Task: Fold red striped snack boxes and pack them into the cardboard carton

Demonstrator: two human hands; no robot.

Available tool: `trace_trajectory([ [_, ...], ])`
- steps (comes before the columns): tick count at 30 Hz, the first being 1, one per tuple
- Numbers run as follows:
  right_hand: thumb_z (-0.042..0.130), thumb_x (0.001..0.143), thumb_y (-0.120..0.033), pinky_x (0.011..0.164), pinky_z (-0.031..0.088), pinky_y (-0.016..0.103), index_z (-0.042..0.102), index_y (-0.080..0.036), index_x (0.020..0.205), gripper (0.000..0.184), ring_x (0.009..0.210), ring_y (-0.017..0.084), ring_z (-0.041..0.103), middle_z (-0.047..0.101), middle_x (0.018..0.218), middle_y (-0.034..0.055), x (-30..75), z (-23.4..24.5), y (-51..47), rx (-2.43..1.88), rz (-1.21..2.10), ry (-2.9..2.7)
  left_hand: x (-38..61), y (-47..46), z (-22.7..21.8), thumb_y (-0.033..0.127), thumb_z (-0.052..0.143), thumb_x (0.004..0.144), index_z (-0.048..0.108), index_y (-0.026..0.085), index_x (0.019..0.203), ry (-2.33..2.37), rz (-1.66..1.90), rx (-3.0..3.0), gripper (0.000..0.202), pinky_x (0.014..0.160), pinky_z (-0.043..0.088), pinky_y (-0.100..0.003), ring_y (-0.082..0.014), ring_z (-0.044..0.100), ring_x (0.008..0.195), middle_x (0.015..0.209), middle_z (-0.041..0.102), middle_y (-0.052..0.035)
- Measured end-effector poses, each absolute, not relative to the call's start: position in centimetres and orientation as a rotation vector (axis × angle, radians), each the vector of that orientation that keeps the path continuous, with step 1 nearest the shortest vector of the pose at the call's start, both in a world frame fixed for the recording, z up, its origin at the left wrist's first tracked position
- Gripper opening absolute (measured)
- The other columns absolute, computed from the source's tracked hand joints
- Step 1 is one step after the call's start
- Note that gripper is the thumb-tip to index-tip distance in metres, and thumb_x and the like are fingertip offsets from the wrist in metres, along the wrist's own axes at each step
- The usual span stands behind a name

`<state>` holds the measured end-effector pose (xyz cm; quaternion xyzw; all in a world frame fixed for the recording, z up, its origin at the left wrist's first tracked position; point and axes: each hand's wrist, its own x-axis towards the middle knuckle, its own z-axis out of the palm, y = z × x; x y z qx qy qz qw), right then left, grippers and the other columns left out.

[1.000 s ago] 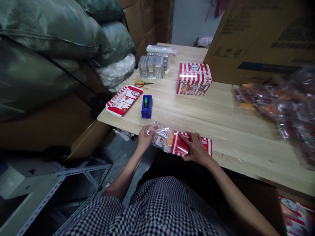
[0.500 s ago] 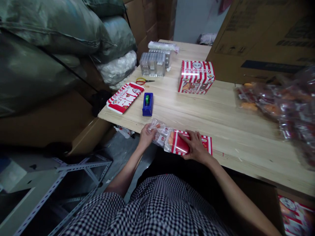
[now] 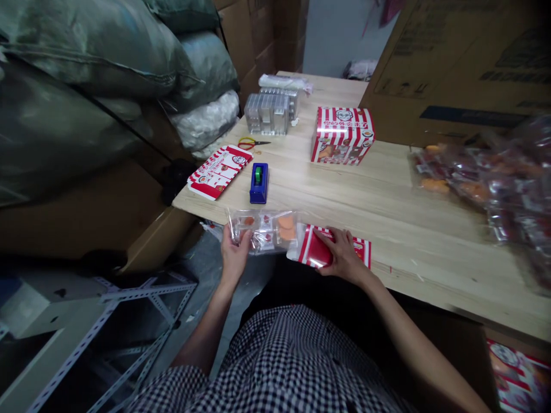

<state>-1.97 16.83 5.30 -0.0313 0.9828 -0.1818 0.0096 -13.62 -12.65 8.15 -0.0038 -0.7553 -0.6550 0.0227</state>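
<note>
My left hand point(image 3: 236, 252) pinches the left end of a clear plastic packet point(image 3: 275, 236) with small orange and white-and-red pieces inside. The packet's right end lies close to the open left end of a red-and-white striped carton point(image 3: 313, 248); I cannot tell whether they touch. Over that carton lies my right hand point(image 3: 343, 255), thumb and fingers gripping it at the table's front edge. Beyond the packet stands a blue tape dispenser point(image 3: 258, 192) with a green roll.
A flat striped carton point(image 3: 219, 172) and yellow-handled scissors point(image 3: 253, 143) lie to the left. Behind are clear plastic trays point(image 3: 267, 113) and an upright striped box point(image 3: 343, 136). Filled packets point(image 3: 486, 183) are heaped at right before a large cardboard box point(image 3: 456, 74). Stuffed sacks point(image 3: 94, 51) rise at left.
My left hand has moved left with the clear packet, drawing it away from the striped carton so its contents show. My right hand and the carton have hardly moved.
</note>
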Motion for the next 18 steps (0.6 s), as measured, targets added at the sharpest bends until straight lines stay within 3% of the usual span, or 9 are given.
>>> trace_trajectory([
  [8,0.080,0.065,-0.047,0.114,0.015,0.068,0.039,-0.021,0.153,0.100,0.139,0.044,0.034,0.037,0.148,0.0234,-2.1,5.7,16.4,-0.051,-0.558,3.076,-13.0,-14.8,5.9,0.045,0.076,0.076,0.057,0.019,0.126,-2.583,-2.497,-0.036,0.059,0.068,0.059,-0.029,-0.0178,0.070,0.078,0.115,0.070,-0.0083],
  [15,0.082,0.062,-0.046,0.114,0.013,0.068,0.040,-0.020,0.152,0.103,0.141,0.044,0.032,0.036,0.147,0.0250,-2.0,5.3,16.5,-0.129,-0.571,3.073,-18.0,-14.4,6.4,0.038,0.082,0.069,0.071,0.016,0.108,-2.832,-2.620,-0.383,0.046,0.061,0.055,-0.027,-0.0169,0.067,0.068,0.092,0.074,-0.0072],
  [18,0.083,0.061,-0.044,0.115,0.013,0.068,0.039,-0.021,0.153,0.104,0.141,0.044,0.032,0.036,0.147,0.0244,-2.0,5.3,16.5,-0.156,-0.577,3.075,-18.2,-11.8,6.3,0.037,0.084,0.066,0.073,0.016,0.105,-2.849,-2.626,-0.501,0.046,0.064,0.055,-0.028,-0.0196,0.069,0.076,0.096,0.075,-0.0093],
])
